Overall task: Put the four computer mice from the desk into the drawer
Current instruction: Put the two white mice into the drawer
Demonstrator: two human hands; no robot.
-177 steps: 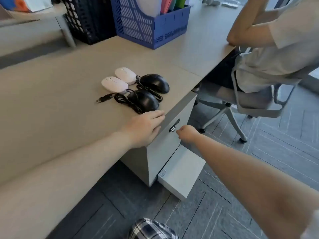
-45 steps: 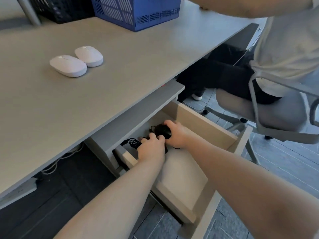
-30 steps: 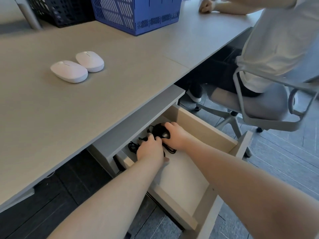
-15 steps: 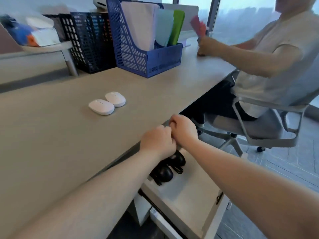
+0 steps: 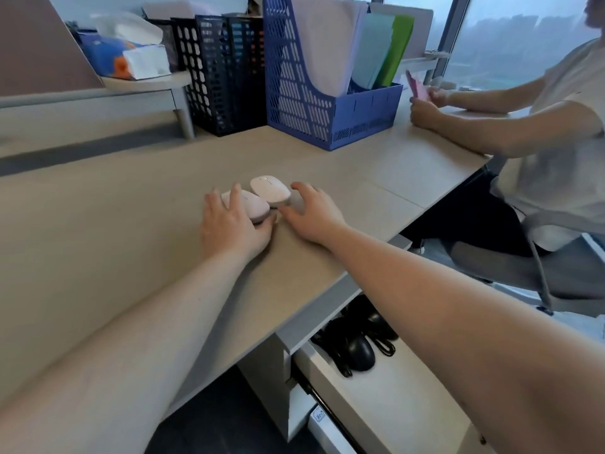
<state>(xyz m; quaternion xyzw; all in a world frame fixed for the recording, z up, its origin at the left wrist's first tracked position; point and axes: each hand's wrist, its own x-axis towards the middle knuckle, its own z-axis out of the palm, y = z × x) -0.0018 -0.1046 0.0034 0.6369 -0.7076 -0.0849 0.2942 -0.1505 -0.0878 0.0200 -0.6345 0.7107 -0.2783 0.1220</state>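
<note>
At the desk's (image 5: 98,231) front edge, your left hand (image 5: 234,224) lies over the nearer white mouse (image 5: 252,206), fingers spread across its top and thumb at its near end, not yet closed round it. Your right hand (image 5: 311,211) rests open on the desktop just beside the farther white mouse (image 5: 271,190), thumb near its side, gripping nothing. Both white mice lie side by side, touching. Below the desk edge the drawer (image 5: 376,398) stands pulled out, with two black mice (image 5: 358,350) and their coiled cables at its back, partly hidden by your right forearm. Behind the mice stand a blue file holder (image 5: 314,103) with folders and a black mesh holder (image 5: 226,73). To your right, a seated person (image 5: 540,132) leans both arms on the desk.
</note>
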